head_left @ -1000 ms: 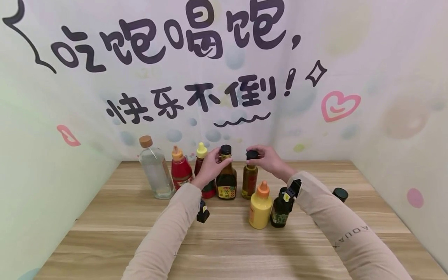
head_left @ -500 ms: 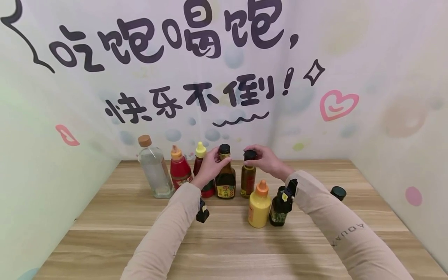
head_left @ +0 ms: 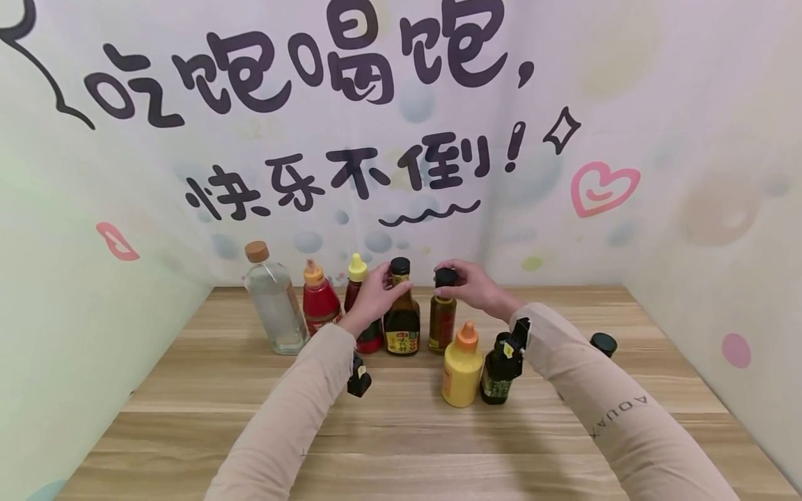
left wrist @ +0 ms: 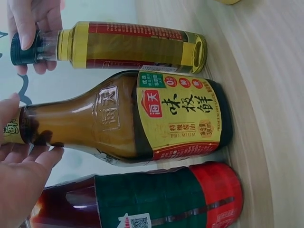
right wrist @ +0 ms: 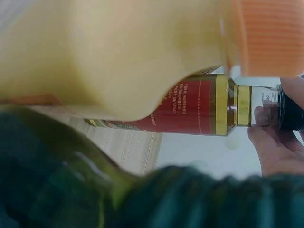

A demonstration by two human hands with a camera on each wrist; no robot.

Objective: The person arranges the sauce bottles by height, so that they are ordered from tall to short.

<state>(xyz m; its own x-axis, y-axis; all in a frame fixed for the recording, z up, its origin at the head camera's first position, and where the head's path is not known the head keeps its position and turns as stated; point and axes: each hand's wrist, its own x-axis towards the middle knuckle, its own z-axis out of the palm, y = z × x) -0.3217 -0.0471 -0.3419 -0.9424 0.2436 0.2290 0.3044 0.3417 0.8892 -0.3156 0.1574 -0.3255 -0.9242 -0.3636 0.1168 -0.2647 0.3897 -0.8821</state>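
Observation:
My left hand [head_left: 378, 296] grips the neck of a soy sauce bottle [head_left: 402, 323] with a black cap and yellow label, standing upright on the wooden table. In the left wrist view, thumb and fingers curl round that neck. To its right, my right hand [head_left: 481, 287] holds the black cap of a slim cooking oil bottle [head_left: 442, 327] with a red label; its base appears to be on the table. A narrow gap separates these two bottles. In the right wrist view, a yellow squeeze bottle [right wrist: 114, 52] and a dark green bottle [right wrist: 57, 166] partly hide the oil bottle.
Left of the soy sauce stand a yellow-tipped sauce bottle [head_left: 357, 269], a red squeeze bottle [head_left: 321, 299] and a clear bottle [head_left: 273, 306] with a brown cap. A dark-capped container [head_left: 603, 343] is mostly behind the right sleeve. A printed curtain [head_left: 301, 139] backs the table [head_left: 401, 445].
The oil bottle, held by my right hand, has shifted very slightly left towards the soy sauce bottle. Both hands keep their holds. The head view has drifted a little.

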